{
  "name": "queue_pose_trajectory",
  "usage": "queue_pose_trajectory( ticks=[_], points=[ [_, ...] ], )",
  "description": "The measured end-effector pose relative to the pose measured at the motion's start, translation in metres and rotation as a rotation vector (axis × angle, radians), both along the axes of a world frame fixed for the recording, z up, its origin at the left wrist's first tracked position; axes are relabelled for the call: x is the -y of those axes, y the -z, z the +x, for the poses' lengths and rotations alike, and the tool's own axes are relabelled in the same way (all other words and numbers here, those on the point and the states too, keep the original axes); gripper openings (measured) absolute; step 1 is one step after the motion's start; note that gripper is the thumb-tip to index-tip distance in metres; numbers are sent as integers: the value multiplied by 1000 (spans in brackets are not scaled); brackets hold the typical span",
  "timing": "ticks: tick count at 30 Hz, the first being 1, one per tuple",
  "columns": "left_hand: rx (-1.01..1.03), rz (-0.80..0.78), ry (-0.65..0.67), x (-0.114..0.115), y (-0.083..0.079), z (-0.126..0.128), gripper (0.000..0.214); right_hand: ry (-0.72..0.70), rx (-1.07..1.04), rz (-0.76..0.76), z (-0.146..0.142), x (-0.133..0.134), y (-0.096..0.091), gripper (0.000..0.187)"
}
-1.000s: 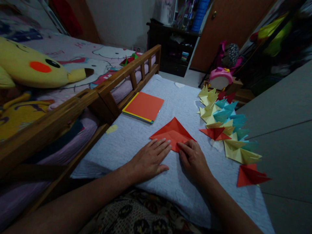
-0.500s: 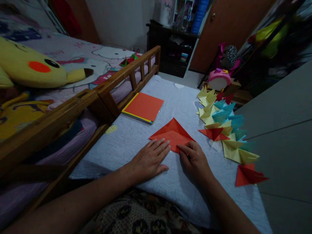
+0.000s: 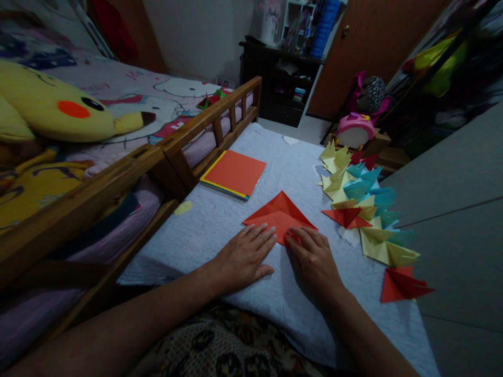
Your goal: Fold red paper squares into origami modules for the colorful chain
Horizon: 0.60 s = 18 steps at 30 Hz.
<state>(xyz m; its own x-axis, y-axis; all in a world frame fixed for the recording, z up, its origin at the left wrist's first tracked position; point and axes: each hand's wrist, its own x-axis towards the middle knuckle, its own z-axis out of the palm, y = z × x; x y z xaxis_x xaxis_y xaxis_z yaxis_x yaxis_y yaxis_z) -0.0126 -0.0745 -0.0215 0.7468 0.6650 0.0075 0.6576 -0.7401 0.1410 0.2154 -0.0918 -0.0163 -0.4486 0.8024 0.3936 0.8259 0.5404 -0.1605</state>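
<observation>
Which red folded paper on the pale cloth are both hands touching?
The flat, pointed red paper sheet under left hand and right hand; other red folded papers lie untouched farther right.

Beyond the red sheet [image 3: 280,217], open room runs between paper stack [image 3: 236,173] and folded figures [image 3: 368,210].

red folded paper [image 3: 281,215], pale blue cloth [image 3: 200,238], orange-topped paper stack [image 3: 236,172], yellow plush toy [image 3: 43,112]

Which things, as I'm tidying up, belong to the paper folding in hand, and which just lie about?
Likely belong: red folded sheet under left hand and right hand; paper stack; folded paper pieces.

Likely lying about: yellow plush toy; pink item.
</observation>
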Motion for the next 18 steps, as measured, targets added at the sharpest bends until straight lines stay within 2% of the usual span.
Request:
queue_pose_trajectory(
  ticks=[3, 5, 12, 18],
  points=[
    [13, -5, -5, 0, -1, 0, 70, -135, 5, -9, 0, -1, 3, 33],
    [16, -14, -7, 1, -1, 1, 70, -167, 8, -16, -1, -2, 4, 34],
    [18, -26, -27, 1, 1, -2, 72, -134, -11, -57, -4, -1, 2, 30],
    [-1, -40, -35, 2, -4, -5, 71, -127, -41, -77, -3, -1, 5, 32]
  ],
)
